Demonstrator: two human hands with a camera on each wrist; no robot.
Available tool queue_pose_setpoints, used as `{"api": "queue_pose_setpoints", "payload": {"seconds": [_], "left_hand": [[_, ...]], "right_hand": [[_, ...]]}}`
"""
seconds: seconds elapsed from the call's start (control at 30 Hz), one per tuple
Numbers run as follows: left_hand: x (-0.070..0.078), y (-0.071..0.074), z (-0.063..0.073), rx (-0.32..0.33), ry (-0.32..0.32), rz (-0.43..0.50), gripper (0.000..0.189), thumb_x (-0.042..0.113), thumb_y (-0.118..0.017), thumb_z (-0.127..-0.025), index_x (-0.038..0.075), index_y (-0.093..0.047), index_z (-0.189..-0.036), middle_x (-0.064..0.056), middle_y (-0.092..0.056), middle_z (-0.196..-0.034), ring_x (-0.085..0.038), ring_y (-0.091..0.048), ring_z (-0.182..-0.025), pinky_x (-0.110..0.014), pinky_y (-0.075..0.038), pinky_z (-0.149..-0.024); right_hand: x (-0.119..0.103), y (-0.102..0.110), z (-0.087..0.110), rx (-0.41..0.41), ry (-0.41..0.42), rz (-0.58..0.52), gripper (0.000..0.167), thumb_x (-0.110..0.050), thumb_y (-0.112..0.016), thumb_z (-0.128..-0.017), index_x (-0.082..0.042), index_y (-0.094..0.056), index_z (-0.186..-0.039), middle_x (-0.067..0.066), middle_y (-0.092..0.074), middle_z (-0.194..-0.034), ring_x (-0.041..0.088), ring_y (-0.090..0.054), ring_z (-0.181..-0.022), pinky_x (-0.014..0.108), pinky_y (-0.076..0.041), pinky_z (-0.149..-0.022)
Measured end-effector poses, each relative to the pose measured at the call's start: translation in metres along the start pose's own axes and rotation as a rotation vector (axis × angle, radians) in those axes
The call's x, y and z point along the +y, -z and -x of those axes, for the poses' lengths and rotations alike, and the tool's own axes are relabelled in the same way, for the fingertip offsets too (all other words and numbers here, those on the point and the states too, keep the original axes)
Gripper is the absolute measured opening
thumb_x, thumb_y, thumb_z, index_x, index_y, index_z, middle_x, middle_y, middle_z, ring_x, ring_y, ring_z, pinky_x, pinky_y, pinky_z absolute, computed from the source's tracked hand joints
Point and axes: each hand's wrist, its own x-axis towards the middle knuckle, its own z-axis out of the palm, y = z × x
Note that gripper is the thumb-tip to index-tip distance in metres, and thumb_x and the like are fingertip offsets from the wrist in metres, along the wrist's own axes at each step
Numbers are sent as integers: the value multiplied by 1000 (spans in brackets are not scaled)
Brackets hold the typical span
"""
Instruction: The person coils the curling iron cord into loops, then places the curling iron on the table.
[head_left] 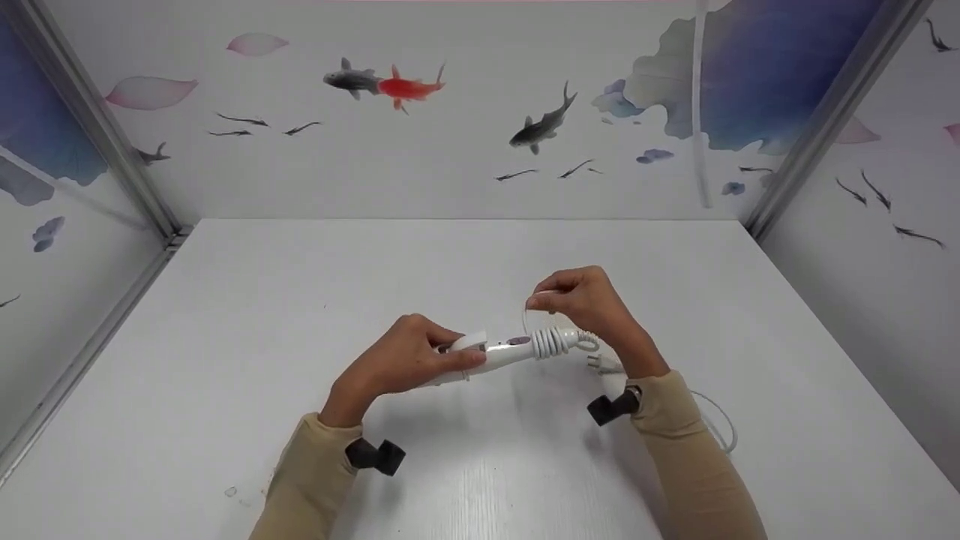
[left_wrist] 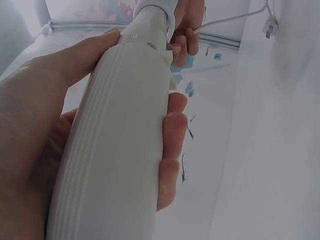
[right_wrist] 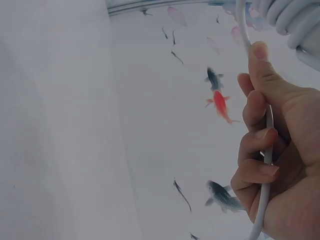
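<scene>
While the left hand (head_left: pixel 405 356) grips a white handheld appliance (head_left: pixel 504 355) over the middle of the white table (head_left: pixel 450 262), the right hand (head_left: pixel 589 304), to its right and slightly farther off, pinches a raised strand of the cord (head_left: pixel 551 343). So the head view has it, matching what I observe from where I stand. Several close turns circle the appliance's right end; the left hand takes the left end, presumably to leave those turns unobstructed. The plug (head_left: pixel 606 364) is just nearer than the right hand; whether it rests on the table or hangs above, I cannot say. A slack length curves right, past the right sleeve (head_left: pixel 697 450).

Left wrist view: the thumb lies along one side of the ribbed body and the fingers bend round the other, a grip likely to resist twisting.

Right wrist view: thumb and forefinger pinch the strand near the turns; the remaining fingers curl over it against the palm, apparently to maintain tension.
</scene>
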Motion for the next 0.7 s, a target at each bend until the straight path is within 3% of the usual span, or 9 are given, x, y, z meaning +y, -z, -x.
{"api": "queue_pose_setpoints", "payload": {"seconds": [0.17, 0.33, 0.5, 0.7], "left_hand": [[-1, -5, 0, 9, 35, -32, 42, 50, -71, -89, 14, -80, -107, 0, -74, -85, -13, -60, -73, -28, -50, -66], [1, -8, -1, 48, 82, -40, 41, 50, -71, -89, 14, -80, -108, -1, -74, -87, -12, -59, -71, -27, -48, -64], [3, -7, -3, 138, 146, -17, 44, 51, -71, -89, 13, -79, -109, -2, -75, -91, -14, -59, -72, -27, -47, -62], [5, -4, -2, 269, 194, -25, 47, 50, -71, -89, 9, -78, -112, -5, -76, -92, -17, -61, -74, -27, -46, -61]], "right_hand": [[-5, 1, 3, -10, 71, -42, 12, -18, -82, -83, -7, -81, -88, -5, -70, -78, 17, -57, -75, 29, -52, -72], [-20, -2, 11, -2, 156, -46, 8, -16, -81, -84, -8, -82, -87, 3, -69, -76, 13, -48, -70, 23, -44, -65], [-35, -6, 20, 35, 229, -44, 10, -18, -80, -85, -10, -83, -90, 10, -68, -75, 13, -48, -71, 22, -44, -61], [-40, -9, 23, 49, 246, -46, 14, -18, -75, -90, -11, -82, -100, 8, -65, -71, 16, -51, -69, 22, -41, -61]]}}
